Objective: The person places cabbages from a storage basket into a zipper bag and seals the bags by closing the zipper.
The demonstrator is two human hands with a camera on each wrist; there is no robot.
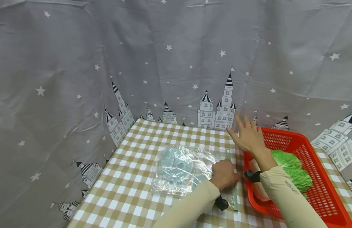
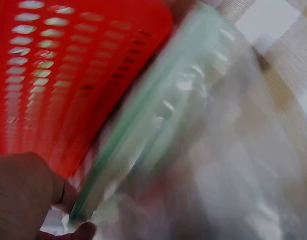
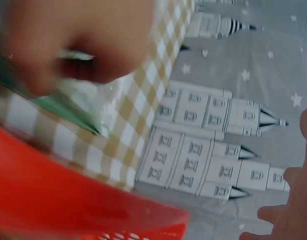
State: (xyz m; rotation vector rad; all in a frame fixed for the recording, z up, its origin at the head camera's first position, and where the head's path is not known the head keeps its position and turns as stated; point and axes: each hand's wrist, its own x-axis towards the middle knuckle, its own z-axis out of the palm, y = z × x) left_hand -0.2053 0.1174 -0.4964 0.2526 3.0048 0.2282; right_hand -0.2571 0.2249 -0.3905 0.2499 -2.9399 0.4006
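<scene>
A clear zip bag point(image 1: 178, 171) with a pale green round print lies flat on the checked cloth, its green zip edge toward the basket. My left hand point(image 1: 223, 174) has its fingers curled at that edge. In the left wrist view, thumb and finger of the left hand point(image 2: 38, 200) pinch one end of the green zip strip point(image 2: 123, 130). My right hand point(image 1: 249, 136) is raised with spread fingers over the back left rim of the red basket point(image 1: 321, 164), holding nothing. Only the fingers of the right hand point(image 3: 293, 195) show at the right wrist view's edge.
Inside the basket sit a green leafy cabbage point(image 1: 292, 171) and a pale, rounded thing point(image 1: 258, 186) partly hidden by my right forearm. The checked tablecloth point(image 1: 119, 190) reaches a grey curtain point(image 1: 164, 63) printed with castles and stars.
</scene>
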